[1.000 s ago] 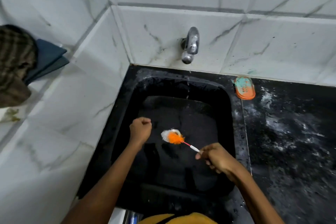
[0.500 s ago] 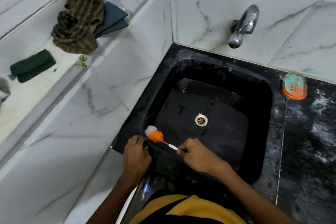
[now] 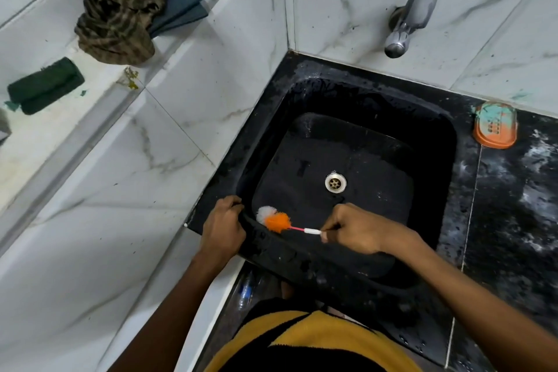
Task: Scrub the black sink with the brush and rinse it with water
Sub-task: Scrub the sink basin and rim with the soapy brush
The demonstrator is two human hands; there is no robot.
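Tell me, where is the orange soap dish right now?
The orange soap dish sits on the black counter just right of the sink, against the tiled wall, below and right of the tap.

A single head-worn camera looks steeply down from above the near edge of the black sink (image 3: 347, 160), close enough that both forearms reach in from 6 o'clock. It faces the tiled corner, with the tap (image 3: 407, 18) on the wall at 1 o'clock. The wide lens bends the wall lines. The dark surface (image 3: 513, 205) fills 3 o'clock and a ledge (image 3: 45, 118) runs off toward 10 o'clock. No second view exists to share anything.
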